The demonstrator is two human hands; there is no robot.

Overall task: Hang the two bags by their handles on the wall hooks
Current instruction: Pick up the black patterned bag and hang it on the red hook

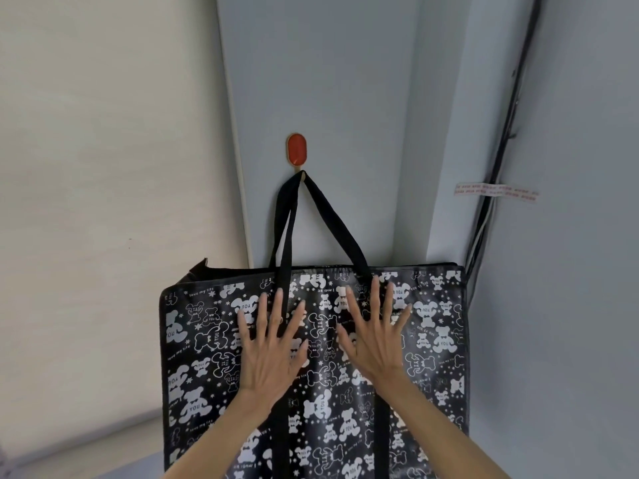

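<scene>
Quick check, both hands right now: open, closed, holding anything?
Left hand: open, fingers spread flat on the bear-print bag, holding nothing.
Right hand: open, spread flat on the same bag, holding nothing.

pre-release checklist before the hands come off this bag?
1. Black handles looped over the red hook: ok.
2. Both straps on the hook: cannot tell.
3. Bear-print bag hanging level: ok, top edge roughly horizontal.
4. Left hand open, flat on the bag: ok.
5. Right hand open, flat on the bag: ok.
6. Second bag and second hook located: not ok, neither in view.
</scene>
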